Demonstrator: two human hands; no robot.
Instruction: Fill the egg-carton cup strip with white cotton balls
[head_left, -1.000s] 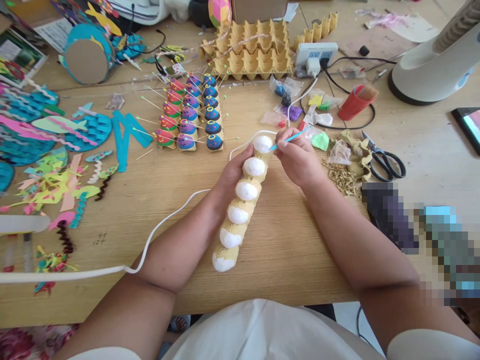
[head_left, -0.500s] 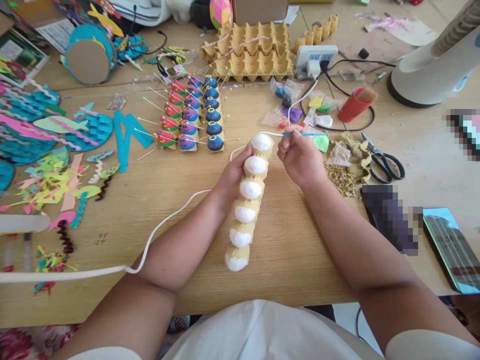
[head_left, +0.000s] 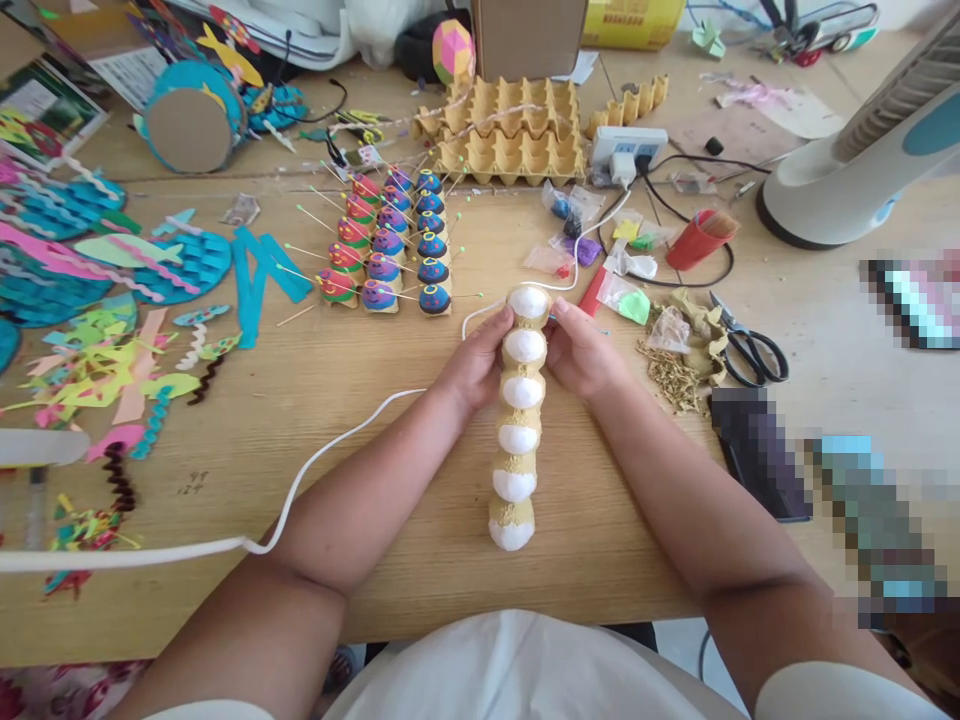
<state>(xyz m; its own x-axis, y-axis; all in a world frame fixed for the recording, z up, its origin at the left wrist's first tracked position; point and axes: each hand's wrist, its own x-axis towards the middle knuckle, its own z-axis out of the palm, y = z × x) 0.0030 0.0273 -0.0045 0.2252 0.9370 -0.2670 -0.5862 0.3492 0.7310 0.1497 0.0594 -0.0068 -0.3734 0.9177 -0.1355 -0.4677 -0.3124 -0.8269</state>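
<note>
Upright in front of me is a strip of egg carton (head_left: 519,463), its row of bumps capped with white clay (head_left: 523,391). My left hand (head_left: 478,358) grips its upper left edge, thumb near the top bump. From the other side my right hand (head_left: 583,348) pinches the upper right edge. A thin blue stick (head_left: 604,332) pokes out past the right fingers; most of its length is hidden by that hand. Beyond the left hand stand three rows of painted carton bumps (head_left: 386,240) with pins stuck in them.
Scissors (head_left: 754,345), a red cup of sticks (head_left: 701,240) and bags of coloured clay (head_left: 634,303) lie to the right. A white cable (head_left: 341,432) crosses my left side. Egg trays (head_left: 514,155) and a power strip (head_left: 628,145) are at the back; paper cutouts (head_left: 139,365) cover the left.
My right hand has come down and left from above the strip's right side to grip its edge. The strip has swung more upright and moved slightly right with my left hand.
</note>
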